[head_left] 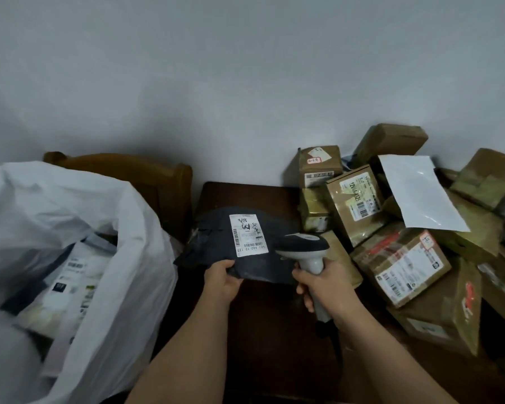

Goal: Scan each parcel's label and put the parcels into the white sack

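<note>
Above dark table (pixel 245 196): parcel (pixel 216 243) between hands, scanner (pixel 303 249) right.

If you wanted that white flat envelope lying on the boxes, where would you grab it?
By its near lower edge, coming from the front. The white envelope lies flat and tilted on top of the cardboard boxes, and that edge seems to overhang them, so fingers could probably pinch it above and below. Its far end is tucked against other boxes.

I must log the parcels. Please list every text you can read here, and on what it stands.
"507 602 12 123": white label on the dark parcel that the left hand holds.
Handwriting on that label: unclear.
Labels on the cardboard boxes and in the white sack: too blurred.
</note>
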